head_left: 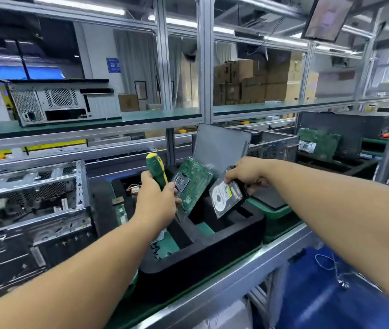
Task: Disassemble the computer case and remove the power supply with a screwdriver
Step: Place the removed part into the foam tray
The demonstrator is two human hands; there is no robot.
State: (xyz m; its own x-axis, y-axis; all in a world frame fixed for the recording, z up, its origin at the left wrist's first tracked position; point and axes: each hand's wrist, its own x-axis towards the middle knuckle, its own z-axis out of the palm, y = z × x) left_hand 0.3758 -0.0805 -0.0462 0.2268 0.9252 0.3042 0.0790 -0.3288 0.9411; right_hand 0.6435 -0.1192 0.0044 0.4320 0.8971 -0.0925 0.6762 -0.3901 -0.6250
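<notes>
My left hand (156, 198) grips a green and yellow screwdriver (156, 169) by its handle, the handle's end pointing up. The same hand touches the lower left edge of a green motherboard (194, 184) that stands tilted in a slot of a black foam tray (212, 243). My right hand (248, 173) holds a hard drive (226, 195) by its upper end, label side facing me, tilted over a slot of the tray. The opened computer case (29, 210) lies at the left on the bench.
A grey side panel (222, 144) leans behind the tray. A second computer case (58, 100) stands on the upper shelf at left. More cases and a motherboard (319, 142) sit at the right. A blue bin (331, 293) is below the bench's edge.
</notes>
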